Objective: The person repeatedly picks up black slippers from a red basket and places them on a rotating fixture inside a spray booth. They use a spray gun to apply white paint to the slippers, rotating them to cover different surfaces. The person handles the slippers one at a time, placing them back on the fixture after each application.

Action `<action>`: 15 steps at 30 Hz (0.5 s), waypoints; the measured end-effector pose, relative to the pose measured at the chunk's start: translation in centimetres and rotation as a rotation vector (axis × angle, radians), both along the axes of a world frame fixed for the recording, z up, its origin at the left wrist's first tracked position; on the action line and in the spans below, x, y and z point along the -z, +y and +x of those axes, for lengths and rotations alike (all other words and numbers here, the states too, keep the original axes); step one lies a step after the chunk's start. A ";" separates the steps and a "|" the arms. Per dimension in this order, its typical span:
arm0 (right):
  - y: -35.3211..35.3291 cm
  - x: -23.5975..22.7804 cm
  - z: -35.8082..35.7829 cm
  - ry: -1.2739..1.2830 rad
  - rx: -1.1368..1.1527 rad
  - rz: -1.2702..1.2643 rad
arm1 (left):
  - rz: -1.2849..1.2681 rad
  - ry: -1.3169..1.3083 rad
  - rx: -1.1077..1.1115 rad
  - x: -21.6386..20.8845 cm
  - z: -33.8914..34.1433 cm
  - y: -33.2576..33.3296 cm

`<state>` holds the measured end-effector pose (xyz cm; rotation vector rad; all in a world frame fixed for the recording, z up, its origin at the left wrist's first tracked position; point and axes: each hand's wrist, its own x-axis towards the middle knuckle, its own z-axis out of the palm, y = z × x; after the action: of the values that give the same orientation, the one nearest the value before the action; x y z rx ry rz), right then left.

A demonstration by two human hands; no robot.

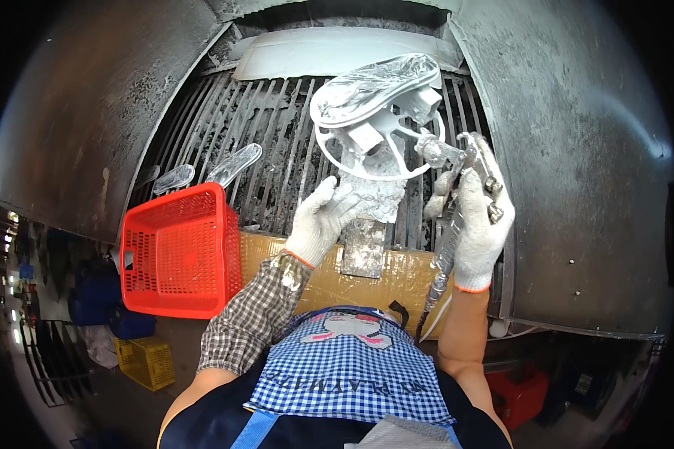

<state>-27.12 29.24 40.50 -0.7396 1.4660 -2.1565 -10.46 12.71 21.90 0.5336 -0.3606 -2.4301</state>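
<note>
My right hand [481,232], in a white glove, is closed around a paint-crusted spray gun [440,152]. Its nozzle end points left, close to a white spoked turntable wheel [383,178]. On blocks atop the wheel rests a white shoe sole [374,88], its inside covered with shiny clear film. Below and left of the wheel is my left hand [316,228], also gloved, with fingers apart and nothing in them. A crusted, whitish support [374,200] stands under the wheel, partly hidden by it.
A red basket [176,303] stands at left on a cardboard-covered ledge [314,284]. Two film-covered soles [236,162] lie behind it on the grimy slatted rack [277,127]. Dark metal walls [577,187] close in both sides. A hose [429,314] hangs from the gun.
</note>
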 end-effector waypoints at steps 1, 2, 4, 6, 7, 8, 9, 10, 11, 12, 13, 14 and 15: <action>0.2 0.0 0.0 -0.023 -0.011 -0.033 | -0.004 0.013 0.009 -0.2 -0.3 0.2; 0.3 0.0 0.0 -0.004 0.007 -0.033 | -0.008 0.026 0.018 -0.5 -0.5 0.3; 0.9 0.1 -0.3 0.027 0.049 -0.031 | -0.013 -0.029 0.012 -1.0 -1.1 0.7; 1.8 0.6 -0.6 -0.002 0.059 -0.091 | -0.012 -0.038 0.014 -1.6 -1.7 0.8; 2.4 0.9 -0.9 0.037 0.099 -0.059 | -0.025 -0.012 0.016 -1.8 -1.8 0.9; 3.1 1.3 -1.2 0.078 0.140 -0.025 | -0.029 -0.011 0.011 -2.0 -2.0 1.0; 4.1 1.8 -1.6 0.058 0.131 -0.012 | -0.036 0.007 0.009 -2.1 -2.1 1.1; 5.0 2.3 -2.0 0.068 0.161 0.068 | -0.045 0.014 0.016 -2.2 -2.2 1.0; 5.9 3.0 -2.2 0.074 0.163 0.107 | -0.058 0.037 0.023 -2.3 -2.3 0.9; 6.9 3.7 -2.5 0.045 0.172 0.137 | -0.079 0.078 0.031 -2.4 -2.3 0.6; 7.9 4.4 -2.6 0.067 0.198 0.242 | -0.057 0.022 0.020 -2.5 -2.3 0.3; 8.4 5.4 -2.7 0.103 0.232 0.248 | -0.063 0.040 0.016 -2.6 -2.2 0.1; 9.1 6.2 -2.8 0.180 0.253 0.325 | -0.057 0.026 0.005 -2.6 -2.1 0.0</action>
<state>-29.93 38.30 34.27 -0.6733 2.0401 -1.9883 -12.59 12.67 24.54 0.4763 -0.4194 -2.4211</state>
